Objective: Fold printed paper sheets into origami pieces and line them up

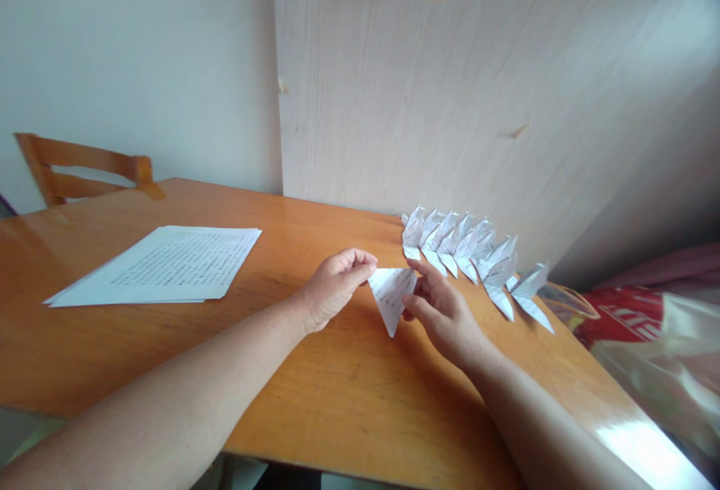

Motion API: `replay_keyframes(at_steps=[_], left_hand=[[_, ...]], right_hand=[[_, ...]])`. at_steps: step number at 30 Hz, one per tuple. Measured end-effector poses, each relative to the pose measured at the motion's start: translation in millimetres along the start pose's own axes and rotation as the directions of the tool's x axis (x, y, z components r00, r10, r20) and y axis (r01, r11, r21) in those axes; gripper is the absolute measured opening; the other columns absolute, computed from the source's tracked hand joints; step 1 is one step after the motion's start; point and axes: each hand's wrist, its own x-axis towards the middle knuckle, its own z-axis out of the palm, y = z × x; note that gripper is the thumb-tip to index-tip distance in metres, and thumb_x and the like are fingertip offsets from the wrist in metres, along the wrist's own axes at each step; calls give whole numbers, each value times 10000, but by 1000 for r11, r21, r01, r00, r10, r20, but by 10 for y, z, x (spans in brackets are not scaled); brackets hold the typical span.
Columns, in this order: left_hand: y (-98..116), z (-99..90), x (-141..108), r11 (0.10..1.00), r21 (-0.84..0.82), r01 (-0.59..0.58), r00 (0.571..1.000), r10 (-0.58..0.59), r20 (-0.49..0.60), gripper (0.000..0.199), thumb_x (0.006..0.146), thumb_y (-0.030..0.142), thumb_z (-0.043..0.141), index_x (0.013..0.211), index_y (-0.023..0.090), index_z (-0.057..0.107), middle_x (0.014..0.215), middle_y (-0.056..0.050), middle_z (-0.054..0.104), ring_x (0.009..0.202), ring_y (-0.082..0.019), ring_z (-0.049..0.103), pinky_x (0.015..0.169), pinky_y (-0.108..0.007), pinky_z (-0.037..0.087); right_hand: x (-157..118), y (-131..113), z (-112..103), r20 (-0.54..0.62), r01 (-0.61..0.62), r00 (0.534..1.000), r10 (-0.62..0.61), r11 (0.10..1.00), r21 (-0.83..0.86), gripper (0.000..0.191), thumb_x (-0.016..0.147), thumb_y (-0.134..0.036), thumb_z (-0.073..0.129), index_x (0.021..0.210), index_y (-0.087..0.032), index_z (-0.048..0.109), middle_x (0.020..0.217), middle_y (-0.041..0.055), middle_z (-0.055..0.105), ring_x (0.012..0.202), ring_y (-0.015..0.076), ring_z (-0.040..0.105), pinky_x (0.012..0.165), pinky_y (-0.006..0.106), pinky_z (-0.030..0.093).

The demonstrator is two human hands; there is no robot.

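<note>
A small folded triangle of printed white paper [389, 296] is held above the wooden table, its point facing down toward me. My left hand [340, 284] pinches its upper left corner between thumb and fingers. On the right side, my right hand [439, 308] grips the triangle's edge, thumb in front and fingers partly behind it. Several folded paper pieces with upright points [464, 241] stand in rows at the back right, beyond my right hand. Off to the left lies a stack of printed white sheets [180, 265].
The wooden table [315, 407] reaches the wall and a pale board [450, 100] at the back. A wooden chair [90, 160] stands behind its far left corner. Red and clear plastic bags [635, 317] lie beyond the right edge.
</note>
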Motion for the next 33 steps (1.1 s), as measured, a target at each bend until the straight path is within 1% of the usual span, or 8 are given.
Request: replay_keyframes(at_steps=[5,11,14,20,23,27,30,33], left_hand=[[3,-4,-13,996,-63,58,997,-55,52,311,852,447,681,945,151,649,930,-50,668,867,-168,589,844,-331,451],[-2,-11,-14,995,98,-22,998,16,60,195,838,316,684,946,154,670,957,-47,702,924,-199,617,859,-333,452],[-4,-17,-5,986,159,-53,998,50,23,169,852,283,651,967,161,675,970,-51,709,924,-203,625,850,-338,460],[-18,-18,-8,964,247,-101,995,94,43,130,870,260,623,941,161,669,921,-38,701,872,-185,627,802,-315,472],[-42,-18,-5,945,292,-144,989,125,82,129,882,248,601,951,166,673,921,-34,702,872,-183,636,800,-313,481],[-81,-19,11,883,407,-233,973,211,98,172,870,158,553,955,178,702,889,-23,697,843,-174,636,800,-317,497],[-107,-17,19,845,403,-351,936,323,138,370,784,18,508,1030,195,720,1039,-38,698,984,-182,646,921,-337,494],[-116,-12,12,847,335,-412,911,379,162,462,750,-2,517,1108,217,711,1229,-58,653,1153,-211,610,1027,-369,463]], right_hand=[[21,54,-35,-35,60,998,-61,998,-36,608,847,-350,676,1383,-250,408,1012,56,624,829,190,617,697,344,509],[15,65,-30,15,57,998,-56,994,-90,716,830,-316,700,1447,-262,340,1111,82,642,952,220,643,818,397,514],[13,13,-21,-9,35,999,-35,998,-48,648,822,-305,667,1409,-258,399,1083,72,635,998,228,622,818,385,505],[17,-98,-36,-49,-87,995,83,993,-76,287,844,-348,639,1091,-200,629,750,-10,571,620,129,508,552,274,408],[14,-89,-47,-14,-144,989,145,988,59,234,836,-348,656,1013,-194,648,697,-16,595,532,107,479,504,260,372],[36,-39,-77,43,-231,972,230,914,333,225,864,-356,609,966,-167,673,876,80,718,644,159,627,591,296,470],[55,-28,-101,40,-264,961,274,866,425,282,891,-414,593,977,-163,688,937,103,732,708,185,673,656,324,508],[51,-42,-107,-5,-220,970,243,887,405,247,838,-368,701,1006,-188,685,919,66,729,721,168,677,705,318,514]])
